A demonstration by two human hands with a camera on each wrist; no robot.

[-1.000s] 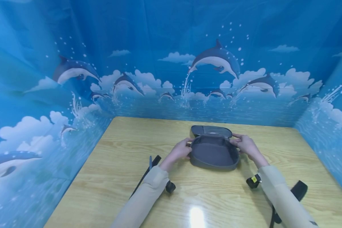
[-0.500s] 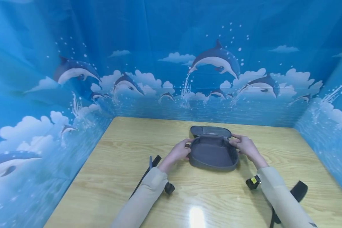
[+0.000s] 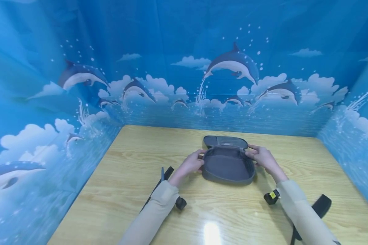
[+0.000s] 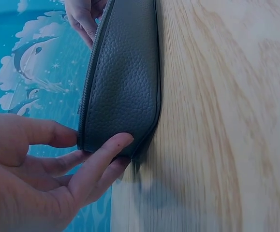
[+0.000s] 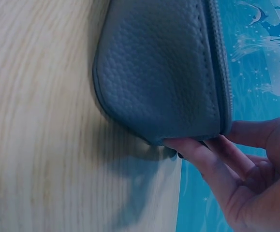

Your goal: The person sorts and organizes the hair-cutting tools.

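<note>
A dark grey zip case in pebbled leather lies unzipped on or just over the table, its lid folded back toward the wall. Its inside is bare lining in the head view. My left hand holds the left end; in the left wrist view, the thumb or index is at the zipper edge and other fingers lie against the leather side. At the right end, my right hand grips the rim near the lid hinge. The right wrist view shows fingers tucked beneath the case's corner.
The wood-grain table extends round the case, with a bright light reflection near the front. A blue dolphin-print curtain hangs behind and at both sides. Black wrist-camera gear and straps hang at both forearms.
The case has shifted slightly to the left, with both hands moving along with it. Both hands keep their hold, and the lid stays folded back.
</note>
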